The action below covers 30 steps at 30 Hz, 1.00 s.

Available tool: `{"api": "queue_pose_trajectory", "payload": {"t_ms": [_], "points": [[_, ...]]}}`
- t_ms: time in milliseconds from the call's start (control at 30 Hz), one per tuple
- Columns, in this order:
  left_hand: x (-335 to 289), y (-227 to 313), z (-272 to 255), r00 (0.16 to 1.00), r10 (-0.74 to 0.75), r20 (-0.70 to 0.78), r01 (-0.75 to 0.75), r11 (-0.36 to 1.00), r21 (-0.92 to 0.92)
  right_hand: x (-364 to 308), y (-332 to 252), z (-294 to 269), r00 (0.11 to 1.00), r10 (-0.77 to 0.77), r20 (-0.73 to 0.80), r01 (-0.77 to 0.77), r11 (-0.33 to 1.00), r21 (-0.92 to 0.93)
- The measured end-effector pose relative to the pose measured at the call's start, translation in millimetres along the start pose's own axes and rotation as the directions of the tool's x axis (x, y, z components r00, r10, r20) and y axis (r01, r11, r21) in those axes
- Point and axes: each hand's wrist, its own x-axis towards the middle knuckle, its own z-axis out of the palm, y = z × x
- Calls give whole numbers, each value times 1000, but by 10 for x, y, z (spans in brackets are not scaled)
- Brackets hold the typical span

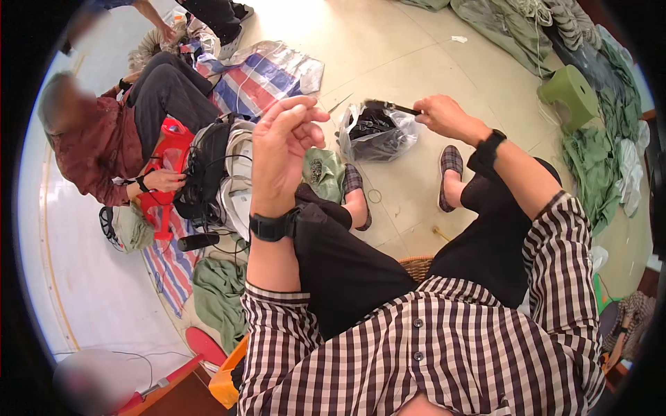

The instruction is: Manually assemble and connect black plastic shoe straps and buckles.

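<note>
My right hand (pixel 444 116) is closed on one end of a dark, narrow strip (pixel 398 107), whose exact kind I cannot make out. The strip stretches leftward over a clear plastic bag (pixel 404 143) on the floor between my feet. Black items (pixel 371 123) fill much of the bag. To the left of it, my left hand (pixel 286 139) is raised with its palm showing. Its fingers are loosely bent and apart, and I see nothing held in them. A green cloth bundle (pixel 323 173) lies below that hand, beside my left foot.
At left a seated person (pixel 94 149) handles a red plastic piece (pixel 168 149) next to a black-and-white bag (pixel 232 163). Striped sheeting (pixel 260 76) covers floor behind. A green stool (pixel 570 97) and heaped green cloth (pixel 590 166) stand at right.
</note>
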Motion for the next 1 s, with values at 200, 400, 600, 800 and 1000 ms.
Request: {"api": "queue_pose_trajectory", "payload": {"t_ms": [200, 400, 600, 800, 1000], "points": [[-139, 78, 48, 999, -8, 32, 9, 1000, -29, 338, 536, 816, 967, 158, 200, -82, 936, -343], [-175, 155, 62, 1000, -30, -4, 29, 994, -110, 826, 358, 1304, 956, 128, 266, -50, 959, -280], [-150, 127, 109, 1000, -20, 7, 21, 987, -161, 994, 598, 1857, 968, 217, 129, -196, 968, -155], [-124, 207, 26, 984, 45, 175, -27, 994, -106, 955, 731, 2083, 964, 243, 103, -239, 970, -50], [-121, 194, 45, 992, 23, 123, -9, 994, -110, 927, 746, 2040, 980, 173, -103, -162, 981, 108]]}}
